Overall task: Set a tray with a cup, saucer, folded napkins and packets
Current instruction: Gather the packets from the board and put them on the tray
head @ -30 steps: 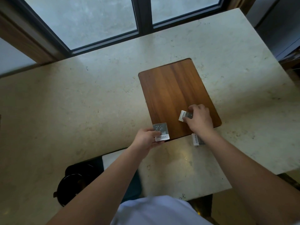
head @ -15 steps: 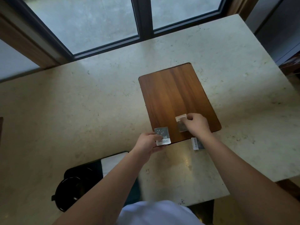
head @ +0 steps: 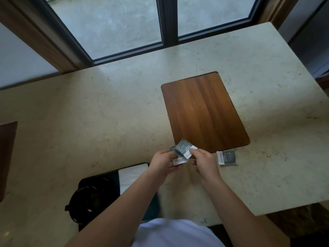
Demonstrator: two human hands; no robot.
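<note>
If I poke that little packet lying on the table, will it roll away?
Probably not: the packet lies flat on the table, so it would likely slide. It looks thin and light, and its crinkled edges suggest it bends easily.

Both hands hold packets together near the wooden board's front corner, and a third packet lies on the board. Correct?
Not quite. In the head view the third packet lies on the stone table, just off the wooden board. Left hand and right hand do hold packets there.

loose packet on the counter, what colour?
Dark grey with pale dots and a white end strip; head view.
</note>
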